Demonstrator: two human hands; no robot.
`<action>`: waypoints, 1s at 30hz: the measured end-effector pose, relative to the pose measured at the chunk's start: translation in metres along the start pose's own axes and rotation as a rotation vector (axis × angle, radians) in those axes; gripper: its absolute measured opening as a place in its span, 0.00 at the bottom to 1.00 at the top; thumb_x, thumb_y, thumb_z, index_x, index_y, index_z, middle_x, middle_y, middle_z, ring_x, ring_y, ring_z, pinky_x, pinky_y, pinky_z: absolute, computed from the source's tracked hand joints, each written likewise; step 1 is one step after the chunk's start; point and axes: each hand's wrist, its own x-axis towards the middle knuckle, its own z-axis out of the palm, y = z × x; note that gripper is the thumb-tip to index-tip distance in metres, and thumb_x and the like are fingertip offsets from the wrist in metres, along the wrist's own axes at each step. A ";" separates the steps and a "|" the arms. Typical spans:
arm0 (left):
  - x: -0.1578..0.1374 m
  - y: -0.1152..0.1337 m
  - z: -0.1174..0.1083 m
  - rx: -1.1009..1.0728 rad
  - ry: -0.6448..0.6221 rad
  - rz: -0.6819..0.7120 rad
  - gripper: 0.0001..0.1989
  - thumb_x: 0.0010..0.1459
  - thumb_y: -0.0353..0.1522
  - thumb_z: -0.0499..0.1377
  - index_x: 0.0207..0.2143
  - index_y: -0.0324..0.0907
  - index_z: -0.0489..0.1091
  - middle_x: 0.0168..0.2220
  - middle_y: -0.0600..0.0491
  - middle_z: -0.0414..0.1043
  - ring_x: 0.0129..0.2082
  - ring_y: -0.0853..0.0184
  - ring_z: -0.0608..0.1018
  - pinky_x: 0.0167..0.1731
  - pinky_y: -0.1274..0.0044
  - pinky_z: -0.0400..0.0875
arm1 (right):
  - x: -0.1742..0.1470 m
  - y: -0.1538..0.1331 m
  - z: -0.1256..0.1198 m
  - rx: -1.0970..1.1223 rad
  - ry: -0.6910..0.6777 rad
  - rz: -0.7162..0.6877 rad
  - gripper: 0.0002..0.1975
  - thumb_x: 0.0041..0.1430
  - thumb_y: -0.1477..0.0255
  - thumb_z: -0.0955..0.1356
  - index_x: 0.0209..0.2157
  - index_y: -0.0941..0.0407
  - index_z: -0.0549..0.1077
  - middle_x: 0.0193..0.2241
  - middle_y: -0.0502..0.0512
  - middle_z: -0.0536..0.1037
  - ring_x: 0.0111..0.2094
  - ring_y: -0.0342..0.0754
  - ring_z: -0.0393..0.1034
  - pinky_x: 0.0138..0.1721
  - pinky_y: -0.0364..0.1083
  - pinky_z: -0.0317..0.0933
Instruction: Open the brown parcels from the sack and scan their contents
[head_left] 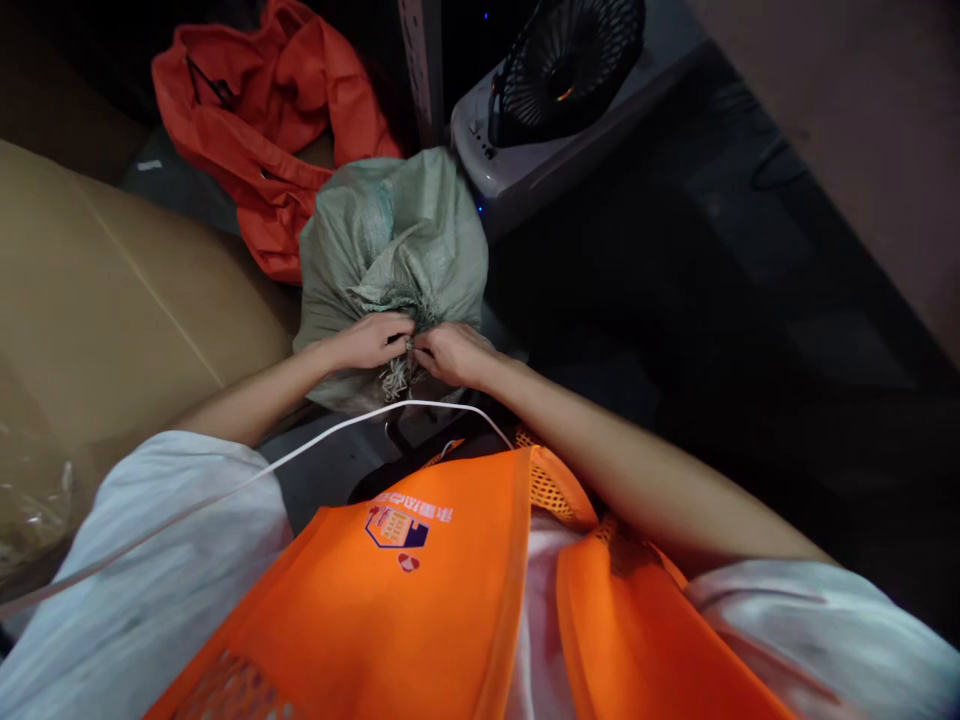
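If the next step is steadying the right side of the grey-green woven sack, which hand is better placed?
Right, probably: the bare right hand touches the sack from that side, its forearm entering from the right; the bare left hand would likely cross over.

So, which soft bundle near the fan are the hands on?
The grey-green sack: left hand and right hand are at its gathered neck. The red-orange fabric beside it is untouched.

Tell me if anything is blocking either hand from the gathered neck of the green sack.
Nothing visible is: the left hand and right hand both have their fingers at the gathered neck of the green sack. The white cord arcs nearer the body, crossing neither hand.
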 end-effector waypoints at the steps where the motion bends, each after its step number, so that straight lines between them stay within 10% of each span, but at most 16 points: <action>1: -0.001 0.000 0.000 -0.035 0.013 -0.014 0.11 0.66 0.32 0.49 0.30 0.43 0.65 0.31 0.49 0.70 0.34 0.63 0.72 0.37 0.73 0.65 | -0.001 0.001 0.000 0.008 0.012 -0.015 0.18 0.73 0.67 0.61 0.41 0.58 0.82 0.38 0.62 0.84 0.37 0.51 0.76 0.35 0.46 0.53; 9: -0.002 0.011 0.007 -0.253 0.027 -0.109 0.11 0.63 0.33 0.50 0.27 0.44 0.59 0.27 0.54 0.65 0.30 0.67 0.68 0.34 0.76 0.63 | -0.018 0.010 0.014 -0.017 0.099 -0.229 0.15 0.71 0.73 0.62 0.37 0.60 0.79 0.37 0.63 0.82 0.39 0.51 0.72 0.41 0.46 0.55; 18: -0.003 0.015 -0.002 -0.366 0.092 -0.185 0.09 0.57 0.31 0.51 0.24 0.43 0.57 0.23 0.58 0.58 0.26 0.69 0.62 0.30 0.76 0.56 | -0.005 -0.007 -0.004 -0.023 0.030 0.010 0.17 0.75 0.65 0.61 0.49 0.60 0.78 0.44 0.65 0.83 0.42 0.55 0.77 0.38 0.47 0.58; 30: -0.001 0.013 0.004 -0.502 0.077 -0.161 0.09 0.59 0.34 0.51 0.26 0.42 0.60 0.25 0.57 0.58 0.28 0.69 0.63 0.31 0.77 0.58 | -0.026 0.010 0.015 -0.055 0.166 -0.173 0.15 0.74 0.70 0.61 0.40 0.60 0.78 0.37 0.62 0.80 0.41 0.53 0.70 0.44 0.48 0.55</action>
